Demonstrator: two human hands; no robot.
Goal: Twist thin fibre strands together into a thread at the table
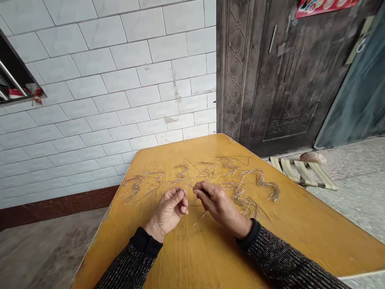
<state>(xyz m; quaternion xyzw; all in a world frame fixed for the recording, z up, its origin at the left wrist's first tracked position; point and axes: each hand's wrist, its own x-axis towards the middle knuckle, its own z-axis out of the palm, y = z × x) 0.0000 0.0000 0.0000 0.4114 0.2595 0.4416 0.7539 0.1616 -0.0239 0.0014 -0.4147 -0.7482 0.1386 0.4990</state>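
Note:
My left hand [171,208] is raised over the near middle of the table, palm turned inward, thumb and forefinger pinched together. What it pinches is too fine to make out. Just to its right, my right hand [221,206] is closed in a pinch, a small gap between the two hands. A thin wire shows faintly at its fingertips. Behind and beside my hands lie loose bundles of thin, bent wires, among them a wavy bundle [263,182] at the right, a tangled bundle [245,200] partly behind my right hand, and a small bundle [136,184] at the left.
The yellow wooden table [186,257] reaches to a white tiled wall [99,72]. A dark panelled door [279,80] stands at the back right. On the floor to the right is a low stool with pale straps [303,172]. A barred window [15,76] is at the left.

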